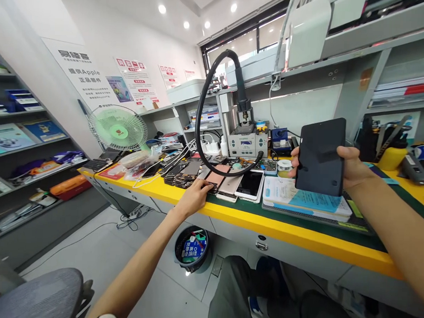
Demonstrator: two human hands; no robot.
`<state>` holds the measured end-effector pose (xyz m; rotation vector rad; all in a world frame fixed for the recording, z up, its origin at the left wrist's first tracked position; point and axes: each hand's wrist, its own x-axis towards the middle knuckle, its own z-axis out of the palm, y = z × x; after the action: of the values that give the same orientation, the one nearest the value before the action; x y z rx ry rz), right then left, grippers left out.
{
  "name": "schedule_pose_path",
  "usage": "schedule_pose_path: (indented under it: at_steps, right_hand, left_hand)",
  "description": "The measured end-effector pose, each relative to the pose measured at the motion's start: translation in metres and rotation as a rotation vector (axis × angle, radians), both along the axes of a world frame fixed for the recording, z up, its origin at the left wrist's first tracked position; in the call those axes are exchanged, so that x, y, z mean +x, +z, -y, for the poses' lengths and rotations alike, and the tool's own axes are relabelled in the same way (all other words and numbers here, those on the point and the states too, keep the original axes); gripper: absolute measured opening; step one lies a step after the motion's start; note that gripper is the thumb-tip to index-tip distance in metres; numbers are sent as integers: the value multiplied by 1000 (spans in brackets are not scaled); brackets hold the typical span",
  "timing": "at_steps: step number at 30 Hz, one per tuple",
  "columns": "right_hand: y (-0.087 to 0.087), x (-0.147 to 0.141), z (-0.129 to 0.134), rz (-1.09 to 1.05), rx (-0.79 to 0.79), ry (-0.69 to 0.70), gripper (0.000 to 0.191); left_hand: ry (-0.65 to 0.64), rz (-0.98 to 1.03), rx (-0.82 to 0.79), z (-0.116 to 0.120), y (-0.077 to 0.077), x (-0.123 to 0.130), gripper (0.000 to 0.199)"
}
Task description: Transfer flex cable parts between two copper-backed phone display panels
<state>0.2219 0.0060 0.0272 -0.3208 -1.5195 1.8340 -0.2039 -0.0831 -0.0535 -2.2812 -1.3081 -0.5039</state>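
Observation:
My right hand (352, 166) is wrapped around a dark smartphone (321, 156), held upright above the bench, its black face towards me. Below that phone lies a white and blue booklet (301, 197). My left hand (193, 195) reaches to the bench's front edge, its fingers bent and close together at a row of old phones (187, 172). What is between those fingertips is too small to make out. Just right of them lie a pink phone back (218, 175), a gold phone (231, 183) and a white-framed phone (250, 184) with a dark screen.
A black hose (199, 117) loops from a grey soldering station (247, 142) over the phones. A green fan (117, 128) stands at the bench's left end beside cables and bags. Under the yellow edge (286, 231) is a bin (194, 249); a chair (43, 294) sits lower left.

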Motion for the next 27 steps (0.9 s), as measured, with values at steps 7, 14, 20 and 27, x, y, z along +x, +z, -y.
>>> schedule_pose_path:
  at_steps: [7,14,20,27]
  right_hand:
    - [-2,-1,1,41,-7,-109,62]
    - [0,-4,3,76,-2,-173,57]
    - [-5,-3,-3,66,5,-177,56]
    - [-9,-7,-8,76,-33,-231,55]
  left_hand:
    - [42,29,10,5,-2,-1,51]
    - [152,211,133,12,-13,-11,40]
    - [154,293,176,31,-26,-11,33]
    - [231,397,260,61,-55,-25,31]
